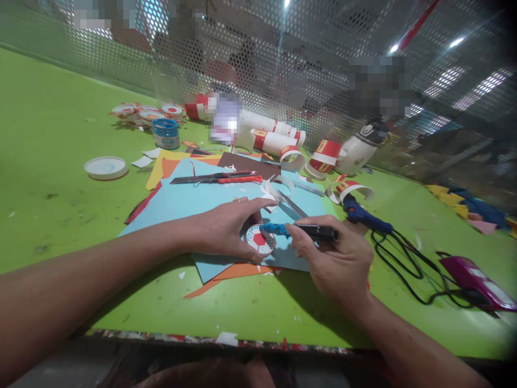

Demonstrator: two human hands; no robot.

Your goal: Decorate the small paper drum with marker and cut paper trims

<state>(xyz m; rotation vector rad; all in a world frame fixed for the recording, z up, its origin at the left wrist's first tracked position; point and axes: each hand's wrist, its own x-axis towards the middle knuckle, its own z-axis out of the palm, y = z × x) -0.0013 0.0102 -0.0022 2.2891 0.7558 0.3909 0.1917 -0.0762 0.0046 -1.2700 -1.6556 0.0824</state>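
A small round white disc (265, 247) with a red hexagon at its centre and blue marks around it rests over light blue paper (210, 199). My left hand (226, 223) grips the disc by its edge, thumb at the near side. In my right hand (337, 253) is a black marker-like tool (317, 232) with a blue-coated front end, held between thumb and fingers. Its blue end reaches over the disc's upper right part; whether it touches cannot be made out. Scissors (293, 205) lie just beyond my right hand.
Cutter knives (218, 178) lie on the paper stack. Behind stand a blue paint jar (165, 134), a white lid (105, 167) and cut paper cups (325, 156). A blue glue gun (365, 216) with a black cable lies right, near a magenta device (476, 280). A mesh screen (258, 70) borders the green table (161, 307).
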